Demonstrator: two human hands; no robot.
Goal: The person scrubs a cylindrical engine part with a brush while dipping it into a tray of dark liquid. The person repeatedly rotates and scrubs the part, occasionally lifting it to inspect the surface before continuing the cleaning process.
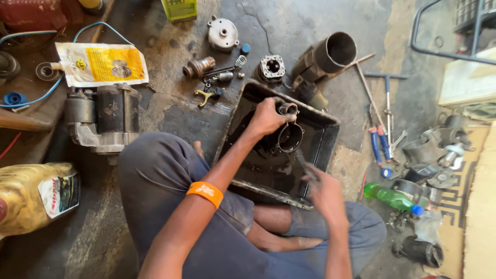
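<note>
My left hand (266,118) grips a greasy metal motor housing (288,135) and holds it over a black oily tray (325,135). An orange wristband (205,192) sits on that forearm. My right hand (324,191) hovers at the tray's near right corner, blurred, closed on a thin dark tool (309,170) that points toward the housing; what kind of tool it is I cannot tell. I sit on the floor with my knees either side of the tray.
A starter motor (103,116) lies left, beside a yellow-and-white pouch (101,64). Small parts, a spring (240,62), a round cover (222,33) and a cylindrical casing (330,54) lie beyond the tray. Blue-handled tools (381,142), a green bottle (392,198) and more housings lie right. A yellow jug (36,196) stands near left.
</note>
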